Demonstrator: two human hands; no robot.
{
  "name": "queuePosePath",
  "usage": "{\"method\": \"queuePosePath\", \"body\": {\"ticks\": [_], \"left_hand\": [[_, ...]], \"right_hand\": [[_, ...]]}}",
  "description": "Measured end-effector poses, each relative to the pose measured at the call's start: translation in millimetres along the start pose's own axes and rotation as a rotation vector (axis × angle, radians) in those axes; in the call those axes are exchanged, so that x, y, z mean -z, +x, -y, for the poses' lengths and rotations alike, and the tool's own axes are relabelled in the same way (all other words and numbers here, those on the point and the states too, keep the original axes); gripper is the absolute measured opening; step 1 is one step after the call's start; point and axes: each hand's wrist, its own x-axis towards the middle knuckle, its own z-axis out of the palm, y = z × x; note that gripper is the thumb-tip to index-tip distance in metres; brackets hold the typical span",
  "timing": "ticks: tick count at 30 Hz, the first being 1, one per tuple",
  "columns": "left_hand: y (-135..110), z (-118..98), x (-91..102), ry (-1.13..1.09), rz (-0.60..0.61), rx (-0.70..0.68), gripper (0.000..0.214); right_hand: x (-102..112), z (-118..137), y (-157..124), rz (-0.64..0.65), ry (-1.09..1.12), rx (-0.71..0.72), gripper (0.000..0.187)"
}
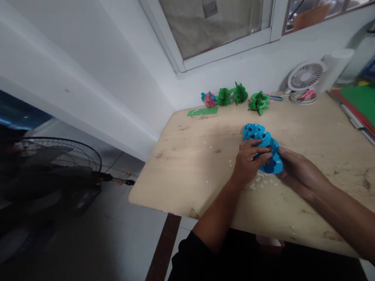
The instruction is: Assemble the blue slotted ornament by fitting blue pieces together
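Observation:
Over the wooden table, both my hands are on a blue paper flower [274, 167] made of rounded, looped petals. My left hand [248, 160] pinches its near left side between thumb and fingers. On the other side, my right hand [299, 169] grips the right edge, its fingertips partly hidden behind the paper. More blue looped paper [253, 130] shows just beyond my left fingers; I cannot tell whether it is joined to the held flower. Small white paper scraps [260, 181] lie scattered on the table beneath my hands.
Along the wall stand green paper flowers [240, 93] and a pink paper flower [209, 100]. A ring [196, 113] lies on a green strip [211, 111]. Right of these are a small white fan [306, 76], a tape roll [304, 97] and coloured sheets [359, 100]. A floor fan [58, 160] stands left.

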Motion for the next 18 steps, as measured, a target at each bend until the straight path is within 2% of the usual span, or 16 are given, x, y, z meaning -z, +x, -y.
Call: {"method": "queuePosePath", "body": {"ticks": [6, 12, 18], "left_hand": [[-0.7, 1.4, -0.1, -0.006, 0.015, 0.018, 0.008], [-0.2, 1.0, 1.0, -0.039, 0.026, 0.023, 0.009], [-0.9, -8.2, 3.4, 0.053, -0.064, -0.071, 0.004]], "right_hand": [[2.9, -0.8, 2.0, 0.030, -0.051, 0.027, 0.012], [4.6, -1.8, 3.6, 0.037, -0.011, -0.014, 0.013], [-1.0, 0.7, -0.3, 0.004, 0.005, -0.017, 0.011]]}}
